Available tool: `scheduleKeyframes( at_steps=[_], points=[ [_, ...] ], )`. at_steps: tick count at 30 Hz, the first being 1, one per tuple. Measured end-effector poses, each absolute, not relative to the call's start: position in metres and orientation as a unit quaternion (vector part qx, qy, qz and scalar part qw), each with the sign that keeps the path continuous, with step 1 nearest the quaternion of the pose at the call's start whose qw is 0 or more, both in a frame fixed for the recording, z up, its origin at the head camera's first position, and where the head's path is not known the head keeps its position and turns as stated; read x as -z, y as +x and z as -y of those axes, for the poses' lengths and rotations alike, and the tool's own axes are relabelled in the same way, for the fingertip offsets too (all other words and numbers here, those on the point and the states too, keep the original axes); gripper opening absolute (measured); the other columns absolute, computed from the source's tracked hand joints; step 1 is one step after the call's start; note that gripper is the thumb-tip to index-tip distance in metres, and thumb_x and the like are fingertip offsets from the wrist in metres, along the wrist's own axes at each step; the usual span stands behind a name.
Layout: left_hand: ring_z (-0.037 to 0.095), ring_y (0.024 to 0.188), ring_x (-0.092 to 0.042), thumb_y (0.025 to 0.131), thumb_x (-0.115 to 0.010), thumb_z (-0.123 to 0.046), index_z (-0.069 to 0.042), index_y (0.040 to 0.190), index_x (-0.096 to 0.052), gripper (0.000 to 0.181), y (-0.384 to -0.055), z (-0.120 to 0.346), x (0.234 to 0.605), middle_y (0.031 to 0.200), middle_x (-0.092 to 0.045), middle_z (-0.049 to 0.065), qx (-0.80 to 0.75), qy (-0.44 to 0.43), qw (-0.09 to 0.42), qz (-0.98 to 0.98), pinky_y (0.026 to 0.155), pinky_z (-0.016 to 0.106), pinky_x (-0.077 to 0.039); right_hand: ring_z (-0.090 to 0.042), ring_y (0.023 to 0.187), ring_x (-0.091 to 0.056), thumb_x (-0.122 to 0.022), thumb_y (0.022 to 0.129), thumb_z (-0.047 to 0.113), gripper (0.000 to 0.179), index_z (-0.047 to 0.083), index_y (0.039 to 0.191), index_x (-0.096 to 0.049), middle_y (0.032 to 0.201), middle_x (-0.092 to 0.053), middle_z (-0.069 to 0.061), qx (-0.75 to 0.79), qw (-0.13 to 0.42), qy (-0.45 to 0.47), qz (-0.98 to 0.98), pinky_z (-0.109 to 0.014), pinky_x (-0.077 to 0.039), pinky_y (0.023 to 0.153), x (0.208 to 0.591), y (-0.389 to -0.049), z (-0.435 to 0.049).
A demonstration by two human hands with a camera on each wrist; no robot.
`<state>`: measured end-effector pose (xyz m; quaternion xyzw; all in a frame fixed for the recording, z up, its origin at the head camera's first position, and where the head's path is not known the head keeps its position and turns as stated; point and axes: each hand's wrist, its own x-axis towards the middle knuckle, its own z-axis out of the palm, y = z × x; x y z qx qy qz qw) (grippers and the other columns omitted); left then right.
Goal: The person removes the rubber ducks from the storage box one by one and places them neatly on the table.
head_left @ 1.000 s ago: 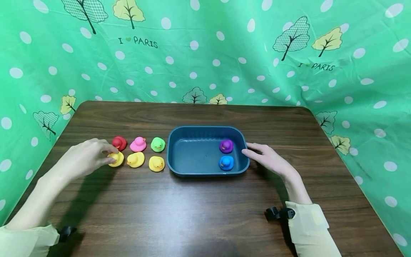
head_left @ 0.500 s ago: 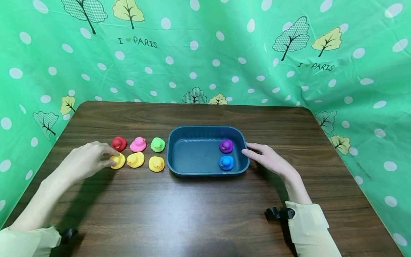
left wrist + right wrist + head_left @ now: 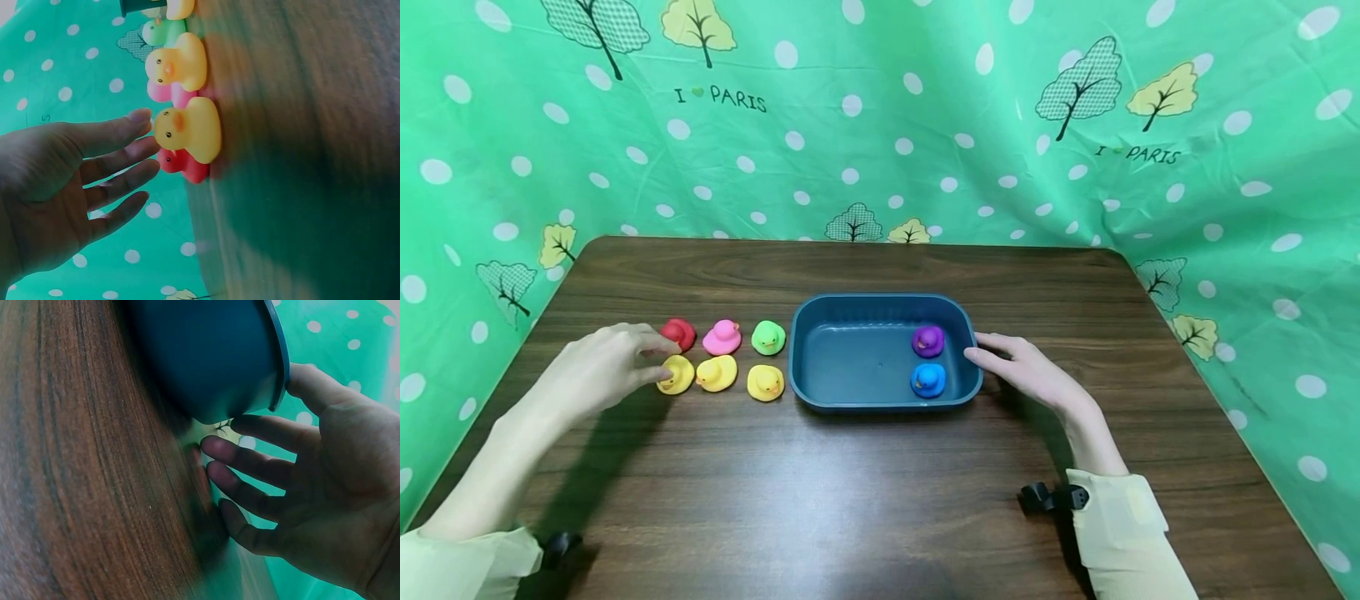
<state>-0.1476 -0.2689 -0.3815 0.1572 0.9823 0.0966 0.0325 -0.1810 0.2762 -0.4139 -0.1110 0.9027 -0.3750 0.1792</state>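
Note:
In the head view, my left hand hovers beside a yellow rubber duck, thumb and forefinger apart. The left wrist view shows that duck upright on the wood, the thumb tip right at its head and the other fingers extended. Just behind it sits a red rubber duck. My right hand rests at the right end of a blue tray, thumb at the rim. Relaxed fingers lie along the outer wall of the tray in the right wrist view. A purple duck and a blue duck stand inside it.
Between my left hand and the tray stand a pink duck, a green duck and two more yellow ducks, one in the middle and one by the tray. A green polka-dot cloth hangs behind the wooden table.
The leftmost yellow duck has shifted slightly right under my left fingers, which have since spread and come away from it. My right hand and the tray stay put.

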Motion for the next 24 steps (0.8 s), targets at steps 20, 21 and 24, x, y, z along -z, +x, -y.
scheduleKeyframes(
  at_steps=[20, 21, 24],
  points=[
    [0.02, 0.096, -0.069, 0.094, -0.076, -0.026, -0.02, 0.11, -0.078, 0.017, -0.155, 0.204, 0.353, 0.104, -0.075, -0.002, -0.152, 0.243, -0.071, -0.955, 0.076, 0.046, -0.057, -0.04, 0.15, -0.041, -0.054, 0.104, 0.052, 0.062, 0.015, 0.154, -0.049, 0.157, -0.051, -0.015, 0.378, 0.18, -0.112, -0.901, -0.067, -0.033, 0.12, 0.414, -0.181, -0.276],
    [0.021, 0.098, -0.069, 0.094, -0.076, -0.025, -0.019, 0.111, -0.078, 0.018, -0.155, 0.2, 0.352, 0.105, -0.075, -0.001, -0.156, 0.247, -0.071, -0.954, 0.078, 0.047, -0.058, -0.04, 0.15, -0.041, -0.054, 0.104, 0.051, 0.061, 0.015, 0.154, -0.049, 0.157, -0.051, -0.015, 0.379, 0.18, -0.112, -0.901, -0.066, -0.033, 0.12, 0.414, -0.181, -0.276],
    [0.022, 0.104, -0.07, 0.095, -0.074, -0.024, -0.018, 0.114, -0.077, 0.02, -0.156, 0.19, 0.352, 0.109, -0.076, 0.0, -0.174, 0.251, -0.069, -0.95, 0.085, 0.049, -0.059, -0.04, 0.15, -0.041, -0.054, 0.104, 0.051, 0.061, 0.015, 0.154, -0.049, 0.157, -0.051, -0.016, 0.38, 0.18, -0.113, -0.9, -0.066, -0.033, 0.12, 0.414, -0.181, -0.276]
  ],
)
